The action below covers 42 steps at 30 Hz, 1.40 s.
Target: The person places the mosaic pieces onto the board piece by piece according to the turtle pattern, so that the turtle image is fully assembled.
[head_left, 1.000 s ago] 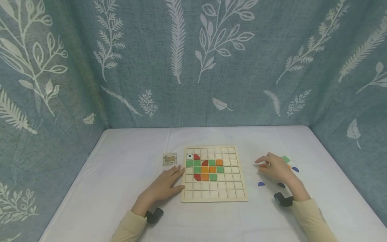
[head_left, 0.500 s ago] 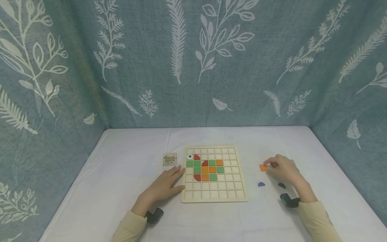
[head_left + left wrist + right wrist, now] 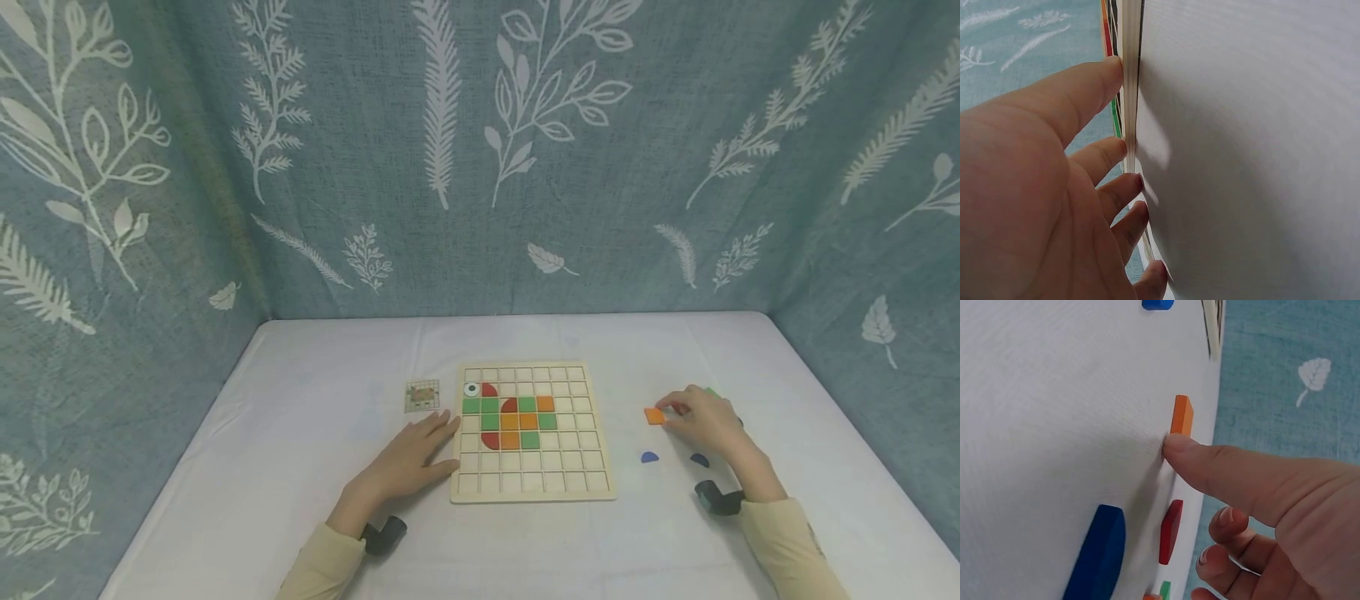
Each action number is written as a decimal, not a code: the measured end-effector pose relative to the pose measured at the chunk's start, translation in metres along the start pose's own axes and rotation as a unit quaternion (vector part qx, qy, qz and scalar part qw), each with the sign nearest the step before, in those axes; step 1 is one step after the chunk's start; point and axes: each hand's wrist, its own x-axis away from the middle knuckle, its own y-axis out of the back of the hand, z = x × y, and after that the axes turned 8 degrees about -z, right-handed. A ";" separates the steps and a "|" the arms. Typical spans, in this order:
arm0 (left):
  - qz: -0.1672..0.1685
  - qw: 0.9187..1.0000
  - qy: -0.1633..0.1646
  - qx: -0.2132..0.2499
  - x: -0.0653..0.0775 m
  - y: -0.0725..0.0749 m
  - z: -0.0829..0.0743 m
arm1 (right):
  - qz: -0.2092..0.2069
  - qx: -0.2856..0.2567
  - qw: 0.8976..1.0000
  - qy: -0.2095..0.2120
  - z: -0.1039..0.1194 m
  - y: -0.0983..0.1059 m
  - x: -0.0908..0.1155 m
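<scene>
My right hand (image 3: 701, 421) pinches an orange square tile (image 3: 654, 416) between thumb and index finger, low over the white cloth to the right of the board. In the right wrist view the thumb presses the end of that orange tile (image 3: 1181, 415), with the index finger hidden. My left hand (image 3: 408, 454) lies with fingers extended, its fingertips against the left edge of the wooden grid board (image 3: 558, 483). Green, orange and red pieces fill part of the grid, along with a white eye tile (image 3: 471, 389) at the upper left.
A small picture card (image 3: 422, 395) lies left of the board. Around my right hand are a blue half-disc (image 3: 649, 457), a dark half-disc (image 3: 700, 460) and a green piece (image 3: 712, 392). A red piece (image 3: 1171, 532) shows in the right wrist view.
My right hand has drawn back to the right, and the orange tile has come between its fingertips. During the last half second it has barely moved. My left hand has stayed put.
</scene>
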 end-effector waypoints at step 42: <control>-0.009 1.000 0.000 -0.003 0.000 -0.005 0.002 | -0.035 -0.044 0.998 0.041 0.055 -0.022 -0.004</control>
